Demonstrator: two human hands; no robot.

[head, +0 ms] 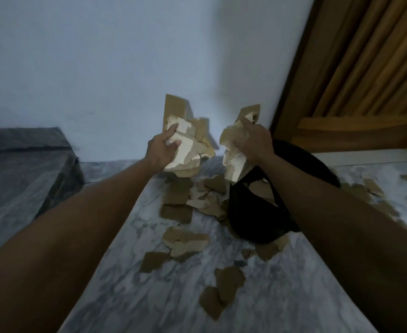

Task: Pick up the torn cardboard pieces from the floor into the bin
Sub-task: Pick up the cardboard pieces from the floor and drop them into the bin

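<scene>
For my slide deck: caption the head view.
Both hands, left and right, grip torn cardboard bundles above a black bin; scraps litter the marble floor.

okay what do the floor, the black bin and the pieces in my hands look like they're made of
Floor: looks like polished marble or marble-look tile, grey veins on white with a slight sheen.
Black bin: seemingly thin plastic bag, limp and creased.
Pieces in the left hand and the right hand: cardboard, brown faces, pale torn layers, ragged edges.
</scene>
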